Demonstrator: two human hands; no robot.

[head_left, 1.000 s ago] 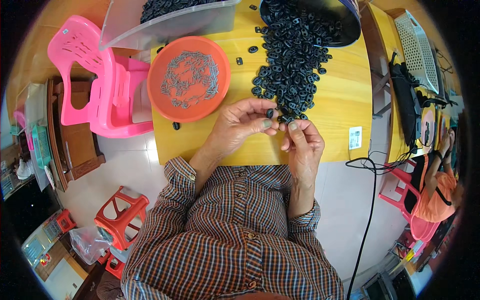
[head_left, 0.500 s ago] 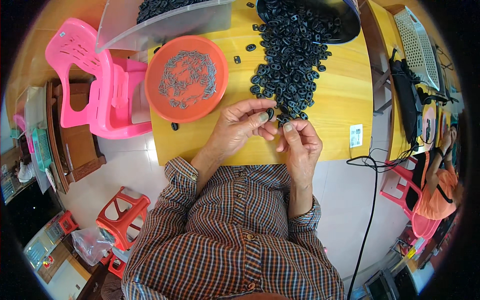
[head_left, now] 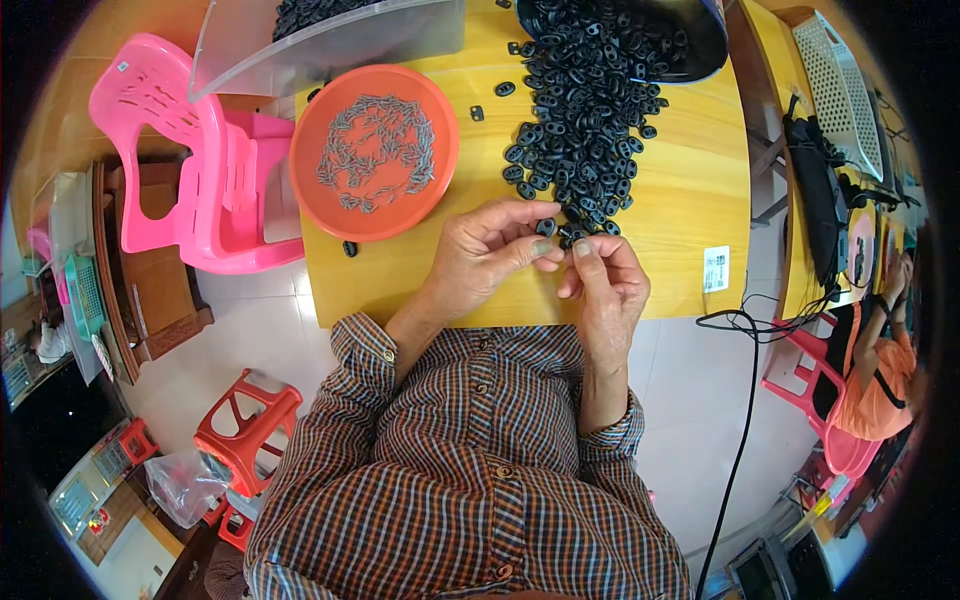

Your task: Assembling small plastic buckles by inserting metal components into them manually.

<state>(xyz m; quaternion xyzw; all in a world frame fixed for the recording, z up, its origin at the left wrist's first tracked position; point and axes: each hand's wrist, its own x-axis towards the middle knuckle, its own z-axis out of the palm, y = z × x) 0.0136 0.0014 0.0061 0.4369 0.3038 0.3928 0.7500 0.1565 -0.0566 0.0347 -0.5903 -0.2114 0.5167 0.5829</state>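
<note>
My left hand (head_left: pixel 487 254) pinches a small black plastic piece (head_left: pixel 546 227) between thumb and fingertips. My right hand (head_left: pixel 604 285) meets it fingertip to fingertip and grips a small piece (head_left: pixel 572 238) there. Both hands hover over the near edge of a yellow wooden table (head_left: pixel 690 200). Just beyond the fingers spreads a heap of black plastic pieces (head_left: pixel 585 130) spilling from a dark container (head_left: pixel 700 45). An orange round tray (head_left: pixel 305 175) holding several small grey metal parts (head_left: pixel 375 155) lies to the left of the hands.
A clear plastic bin (head_left: pixel 330 40) with black pieces stands at the table's far left. A pink plastic chair (head_left: pixel 190 170) is left of the table and a red stool (head_left: pixel 245 435) lower left. A black cable (head_left: pixel 745 400) runs at right, near another person in orange (head_left: pixel 880 380).
Both hands have shifted slightly toward me from the heap's edge, fingertips still pressed together on the small pieces. Nothing else has moved.
</note>
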